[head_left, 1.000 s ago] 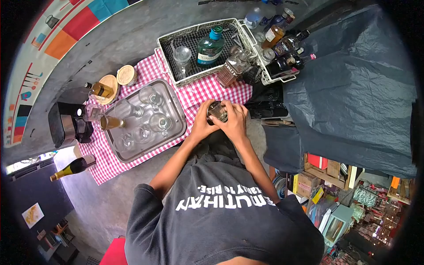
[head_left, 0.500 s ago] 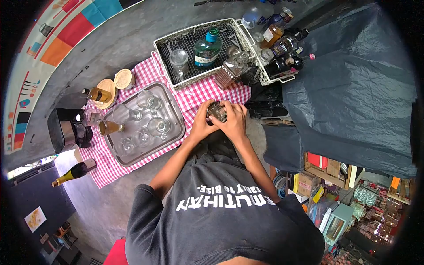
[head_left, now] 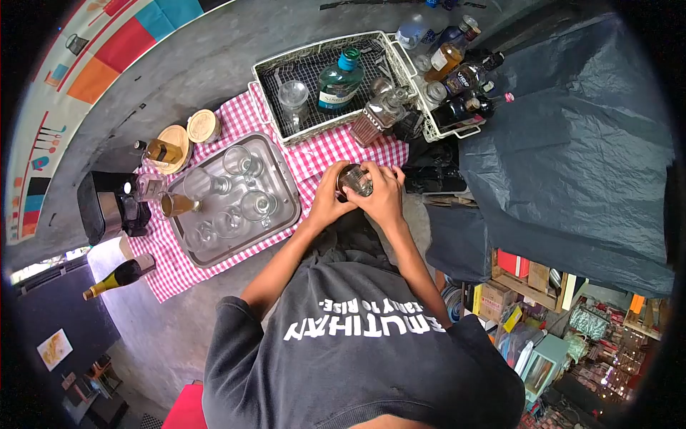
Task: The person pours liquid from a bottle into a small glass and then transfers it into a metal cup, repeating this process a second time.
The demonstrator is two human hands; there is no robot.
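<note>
Between my two hands is a small clear drinking glass or jar [head_left: 357, 179] with a dark-looking end; its exact kind is partly hidden by my fingers. My left hand [head_left: 329, 198] wraps its left side. From the right, my right hand [head_left: 381, 194] curls its fingers over the glass, thumb across the front. Both hands are above the near edge of a pink checked cloth [head_left: 325, 161]. To their left lies a grey tray [head_left: 291, 193] bearing several clear stemmed glasses and mugs. Just beyond the hands, a square clear bottle [head_left: 371, 123] leans by a wire basket.
The white wire basket [head_left: 318, 41] holds a green bottle [head_left: 339, 86] and an upturned glass [head_left: 293, 99]. More bottles crowd a second rack [head_left: 457, 132] at right. A dark plastic sheet [head_left: 557, 164] hangs beside it. A dark wine bottle [head_left: 125, 275] is at the left edge.
The glass has tilted slightly in my hands, showing more of its clear side. My grip stays much the same, and the view has shifted a little.
</note>
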